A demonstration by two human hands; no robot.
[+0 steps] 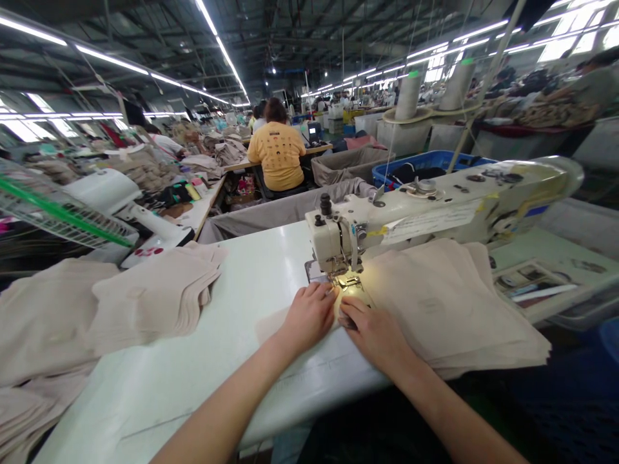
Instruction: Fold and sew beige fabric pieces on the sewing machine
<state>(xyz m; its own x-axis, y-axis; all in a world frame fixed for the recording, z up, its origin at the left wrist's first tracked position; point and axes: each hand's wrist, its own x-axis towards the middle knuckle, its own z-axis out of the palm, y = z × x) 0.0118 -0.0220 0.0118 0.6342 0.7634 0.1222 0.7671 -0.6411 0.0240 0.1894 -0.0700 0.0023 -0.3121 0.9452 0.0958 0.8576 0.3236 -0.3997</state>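
A beige sewing machine (pixel 333 241) stands in front of me, its needle area lit yellow. My left hand (pixel 309 312) presses a small beige fabric piece (pixel 271 325) onto the table just before the presser foot, its fingers bent and close together. Close by on the right, my right hand (pixel 372 328) has its thumb and fingers drawn together at the same piece's edge, near the metal plate (pixel 351 281). Something dark shows under the right fingers, too small to make out. The fabric under both hands is partly hidden.
Stacked beige fabric panels (pixel 430 303) lie right of the needle; another stack (pixel 155 290) lies at the left. A tray of small parts (pixel 532 280) sits far right. Beyond are a grey cloth bin (pixel 271 209), a blue basket (pixel 435 158), thread cones (pixel 409 96) and a seated person (pixel 276 151).
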